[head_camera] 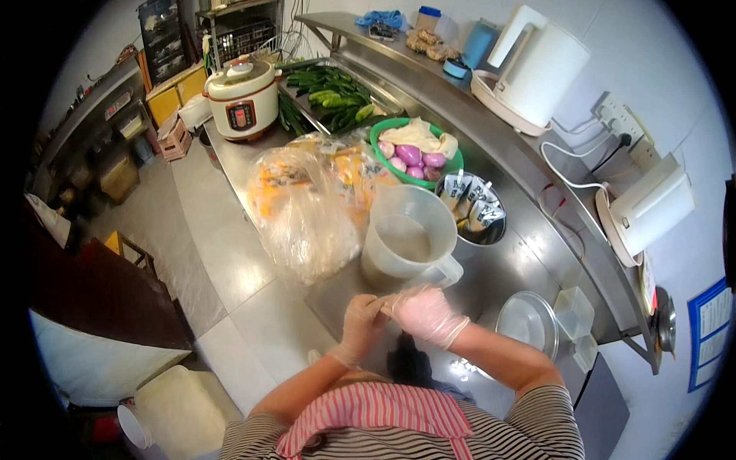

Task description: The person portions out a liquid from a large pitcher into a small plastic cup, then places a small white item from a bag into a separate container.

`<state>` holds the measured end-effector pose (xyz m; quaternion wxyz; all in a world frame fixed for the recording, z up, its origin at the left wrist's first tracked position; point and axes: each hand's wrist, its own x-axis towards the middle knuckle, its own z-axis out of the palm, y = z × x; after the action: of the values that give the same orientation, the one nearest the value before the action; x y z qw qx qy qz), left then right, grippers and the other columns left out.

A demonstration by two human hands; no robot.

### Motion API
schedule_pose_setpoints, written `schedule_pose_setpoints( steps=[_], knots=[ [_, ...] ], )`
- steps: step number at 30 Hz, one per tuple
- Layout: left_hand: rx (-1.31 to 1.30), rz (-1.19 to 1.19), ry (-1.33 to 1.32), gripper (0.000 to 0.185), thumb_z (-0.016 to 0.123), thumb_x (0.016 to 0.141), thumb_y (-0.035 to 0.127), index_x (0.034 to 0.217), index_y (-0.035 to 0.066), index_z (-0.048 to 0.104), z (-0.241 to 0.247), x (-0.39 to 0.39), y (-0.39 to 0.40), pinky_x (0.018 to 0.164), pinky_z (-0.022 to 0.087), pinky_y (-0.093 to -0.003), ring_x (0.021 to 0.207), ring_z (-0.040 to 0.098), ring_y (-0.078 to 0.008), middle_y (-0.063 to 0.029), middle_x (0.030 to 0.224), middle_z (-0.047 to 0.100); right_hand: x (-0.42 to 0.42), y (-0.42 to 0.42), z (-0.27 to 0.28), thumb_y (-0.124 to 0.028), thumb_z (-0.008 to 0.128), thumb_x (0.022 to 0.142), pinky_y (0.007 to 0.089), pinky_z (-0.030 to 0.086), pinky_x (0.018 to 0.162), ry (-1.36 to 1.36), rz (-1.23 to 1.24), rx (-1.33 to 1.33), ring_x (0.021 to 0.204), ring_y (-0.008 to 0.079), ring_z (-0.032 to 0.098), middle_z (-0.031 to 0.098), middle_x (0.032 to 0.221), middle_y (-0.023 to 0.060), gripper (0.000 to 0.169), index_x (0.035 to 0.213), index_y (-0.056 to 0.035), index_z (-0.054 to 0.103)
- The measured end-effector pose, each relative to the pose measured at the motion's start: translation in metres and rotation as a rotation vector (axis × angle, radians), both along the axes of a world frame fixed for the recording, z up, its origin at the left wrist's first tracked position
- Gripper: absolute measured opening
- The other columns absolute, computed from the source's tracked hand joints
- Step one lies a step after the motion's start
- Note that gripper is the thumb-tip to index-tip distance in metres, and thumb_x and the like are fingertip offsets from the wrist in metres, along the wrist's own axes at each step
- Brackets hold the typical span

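Both hands wear clear plastic gloves and meet just in front of the translucent measuring jug (382, 241). My left hand (361, 326) is bent inward, its fingertips touching those of my right hand (422, 313). Motion blurs the right fingers, so whether something thin is pinched between the hands is hidden. The jug stands upright on the steel table (483, 282) with cloudy liquid in it, its handle facing the right hand. Left of the jug lies a clear plastic bag (310, 230) over orange-printed packaging.
A green basin (376, 138) of peeled purple onions and a steel pot (463, 250) with foil packets stand behind the jug. Farther back are a tray of cucumbers (339, 95) and a rice cooker (244, 103). White electric kettles (546, 69) line the wall shelf. A round lid (526, 325) lies right.
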<state>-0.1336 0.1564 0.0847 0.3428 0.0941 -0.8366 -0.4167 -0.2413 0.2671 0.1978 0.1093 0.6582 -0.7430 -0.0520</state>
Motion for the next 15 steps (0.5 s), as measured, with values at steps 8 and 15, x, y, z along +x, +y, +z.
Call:
schedule_pose_setpoints(
  steps=[8,15],
  knots=[
    [-0.059,-0.066,0.052,0.027,0.070,0.074,0.002,0.100,0.009,0.070,-0.005,-0.004,-0.006,0.073,0.048,-0.0444,0.081,0.059,-0.0350,-0.0124,0.085,0.063,-0.018,-0.007,0.002,-0.029,0.062,0.080,0.0389,0.050,0.065,0.050,0.186,0.109,0.076,0.0241,0.065,0.061,0.077,0.0076,0.019,0.080,-0.0101,0.066],
    [-0.093,-0.095,0.102,0.026,0.070,0.074,0.003,0.100,0.009,0.070,-0.016,-0.006,-0.007,0.074,0.048,-0.0453,0.084,0.060,-0.0353,-0.0127,0.089,0.065,-0.003,-0.004,-0.010,-0.026,0.061,0.079,0.0362,0.050,0.055,0.134,0.010,0.060,0.061,0.0254,0.063,0.062,0.071,0.0100,0.019,0.073,-0.0085,0.064]
  ],
)
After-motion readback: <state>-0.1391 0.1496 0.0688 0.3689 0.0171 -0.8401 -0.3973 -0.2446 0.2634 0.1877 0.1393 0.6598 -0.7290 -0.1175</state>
